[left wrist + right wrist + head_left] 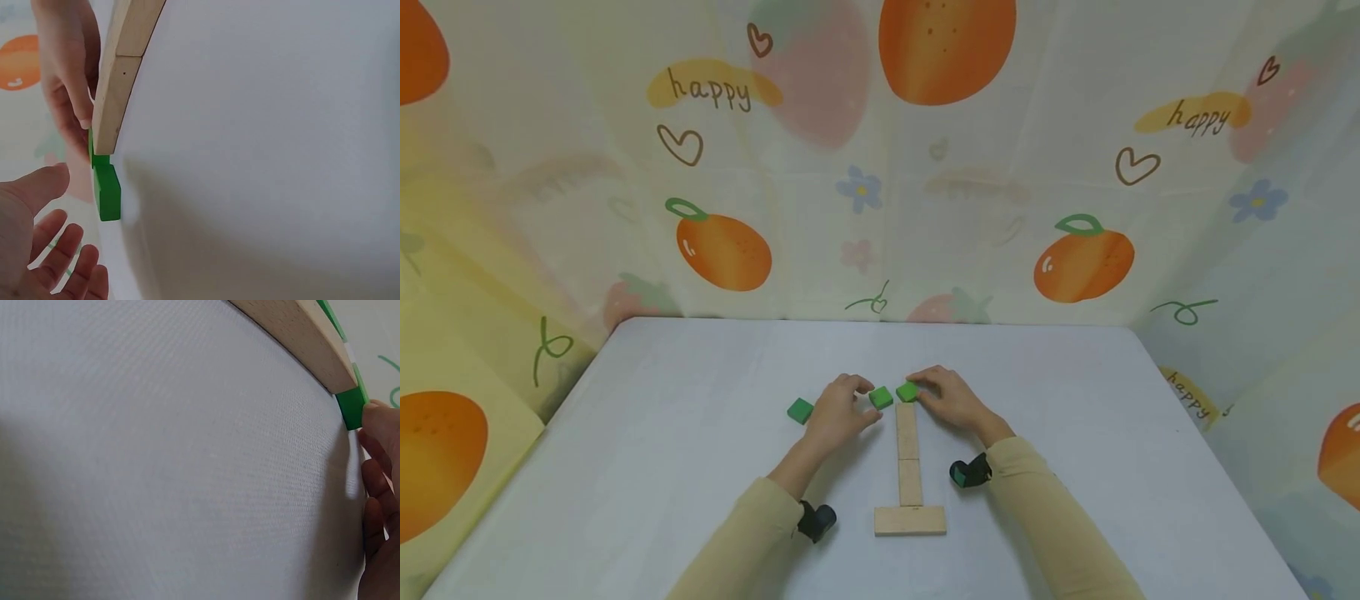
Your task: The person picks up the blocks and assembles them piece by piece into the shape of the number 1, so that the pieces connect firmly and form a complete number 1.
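My right hand (951, 396) pinches a small green block (907, 392) between thumb and fingers at the far end of a line of wooden blocks. In the right wrist view, the thumb (378, 419) lies against this block's edge, beside the wooden end. My left hand (838, 412) is spread around a second green block (881, 398). Its thumb and fingers stand apart from that block in the left wrist view. Two plain wooden blocks (907, 432) run end to end toward me, meeting a crosswise wooden block (910, 521).
A third, darker green block (801, 410) lies to the left of my left hand. All the blocks are on a white table (700, 467). Behind it hangs a fruit-patterned cloth (925, 208). A black wrist camera (817, 522) juts from the left sleeve, another (972, 472) from the right.
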Action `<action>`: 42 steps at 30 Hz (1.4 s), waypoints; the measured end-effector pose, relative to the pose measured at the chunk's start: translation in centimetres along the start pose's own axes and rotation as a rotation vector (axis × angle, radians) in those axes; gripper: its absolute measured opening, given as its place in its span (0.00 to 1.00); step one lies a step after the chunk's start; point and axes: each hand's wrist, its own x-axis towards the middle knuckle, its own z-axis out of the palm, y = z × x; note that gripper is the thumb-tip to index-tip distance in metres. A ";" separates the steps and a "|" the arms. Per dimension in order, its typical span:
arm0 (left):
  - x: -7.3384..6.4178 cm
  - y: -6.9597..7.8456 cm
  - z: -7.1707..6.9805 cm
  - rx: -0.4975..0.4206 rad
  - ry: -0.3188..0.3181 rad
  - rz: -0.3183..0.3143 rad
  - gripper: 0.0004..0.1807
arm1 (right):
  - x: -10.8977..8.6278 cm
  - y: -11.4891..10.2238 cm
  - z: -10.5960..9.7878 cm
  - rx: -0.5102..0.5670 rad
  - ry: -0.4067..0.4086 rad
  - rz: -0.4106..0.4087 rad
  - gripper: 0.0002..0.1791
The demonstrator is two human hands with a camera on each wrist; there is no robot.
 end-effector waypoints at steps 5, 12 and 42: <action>0.8 -0.1 0.6 0.019 0.022 -0.016 0.23 | 0.0 0.1 0.0 0.006 -0.005 0.003 0.17; 1.5 -0.4 1.3 0.059 -0.010 -0.073 0.23 | 0.1 0.5 0.2 0.003 0.002 -0.015 0.17; 2.2 -1.0 1.9 0.086 0.000 -0.106 0.16 | 0.2 0.6 0.3 0.018 0.011 0.009 0.17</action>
